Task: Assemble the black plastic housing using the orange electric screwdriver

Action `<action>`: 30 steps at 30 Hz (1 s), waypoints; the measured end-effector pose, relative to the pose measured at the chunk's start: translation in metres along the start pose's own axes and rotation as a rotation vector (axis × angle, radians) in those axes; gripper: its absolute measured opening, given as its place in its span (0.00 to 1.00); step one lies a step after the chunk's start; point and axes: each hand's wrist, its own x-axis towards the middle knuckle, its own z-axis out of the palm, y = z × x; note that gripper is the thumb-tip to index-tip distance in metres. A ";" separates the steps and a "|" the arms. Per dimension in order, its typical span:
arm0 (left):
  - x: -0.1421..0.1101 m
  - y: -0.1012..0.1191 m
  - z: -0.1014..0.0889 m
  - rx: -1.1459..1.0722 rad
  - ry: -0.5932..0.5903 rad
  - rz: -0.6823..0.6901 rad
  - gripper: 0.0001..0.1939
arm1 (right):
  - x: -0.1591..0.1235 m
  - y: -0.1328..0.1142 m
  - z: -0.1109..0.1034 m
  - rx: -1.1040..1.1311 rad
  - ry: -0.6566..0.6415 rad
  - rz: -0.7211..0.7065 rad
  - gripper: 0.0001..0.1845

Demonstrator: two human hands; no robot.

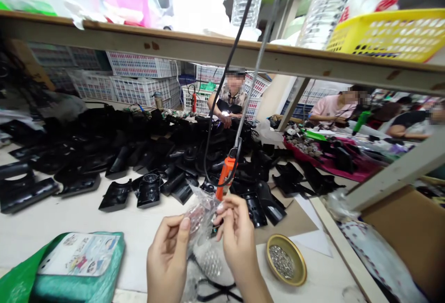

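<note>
My left hand (168, 253) and my right hand (237, 233) are raised together over the white table, both pinching a small clear plastic bag (200, 215) between their fingertips. What is inside the bag is too blurred to tell. Just behind my hands hangs an orange electric screwdriver (225, 176) on a black cable and a coiled spring line. A bubble-wrapped part (208, 263) with black cord lies on the table below my hands.
A gold dish of small screws (285, 260) sits at the right. A green bag with a printed packet (74, 259) lies at the left. Several black plastic housings (149, 154) cover the table behind. A wooden shelf (215, 54) spans overhead. Other people work across the table.
</note>
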 end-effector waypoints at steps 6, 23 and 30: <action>-0.013 -0.001 0.010 -0.006 -0.007 0.031 0.16 | -0.015 -0.026 0.020 0.188 0.014 0.077 0.14; 0.003 -0.018 0.009 -0.008 0.013 -0.013 0.19 | 0.008 0.015 0.012 -0.359 -0.156 -0.431 0.12; 0.005 -0.027 0.013 0.008 -0.033 -0.047 0.21 | 0.004 0.035 0.003 -0.503 -0.113 -0.433 0.12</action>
